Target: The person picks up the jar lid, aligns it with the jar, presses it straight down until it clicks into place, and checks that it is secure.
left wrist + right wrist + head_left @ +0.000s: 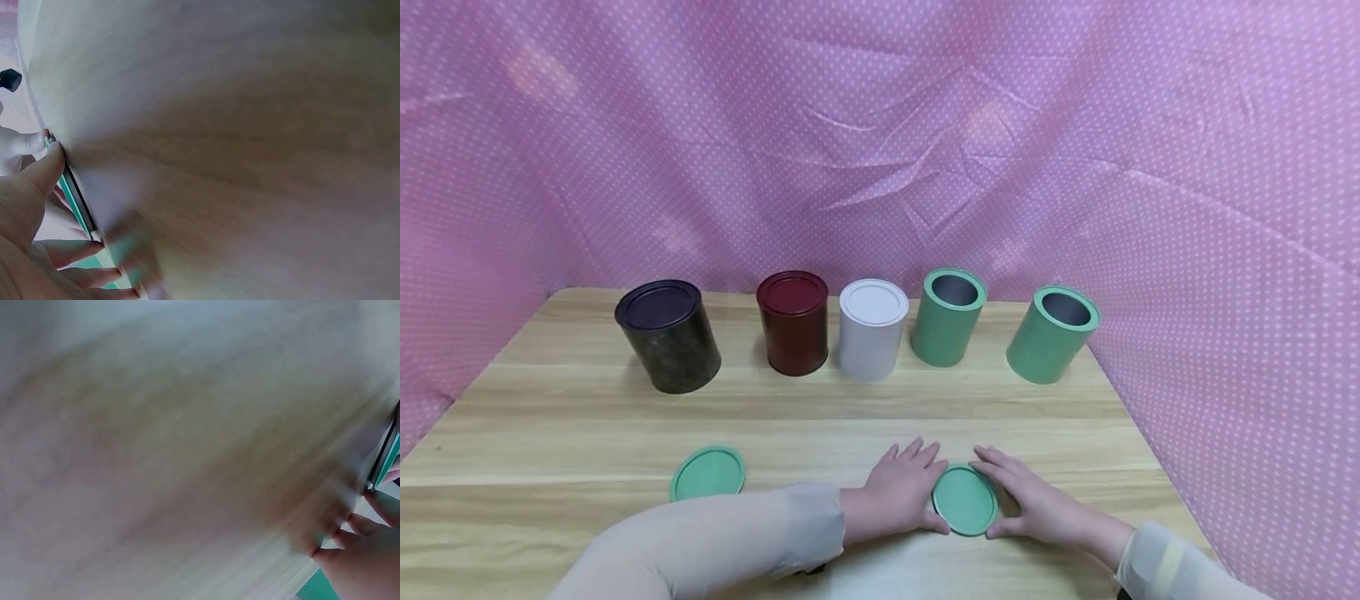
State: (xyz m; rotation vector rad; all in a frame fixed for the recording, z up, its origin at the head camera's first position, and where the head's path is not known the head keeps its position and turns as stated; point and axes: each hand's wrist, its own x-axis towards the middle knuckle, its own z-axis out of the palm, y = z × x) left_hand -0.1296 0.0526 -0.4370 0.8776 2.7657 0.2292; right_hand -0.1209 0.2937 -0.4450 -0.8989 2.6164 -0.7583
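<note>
A round green lid lies flat on the wooden table near its front edge. My left hand rests on the table against the lid's left side, fingers straight, thumb at its near rim. My right hand mirrors it on the lid's right side. In the left wrist view the thumb of my left hand touches the lid's edge. The right wrist view is blurred, with the lid and my right hand at the frame's right edge.
A second green lid lies to the left. At the back stand a dark can, a red can and a white can, all lidded, then two open green cans. Pink dotted cloth surrounds the table.
</note>
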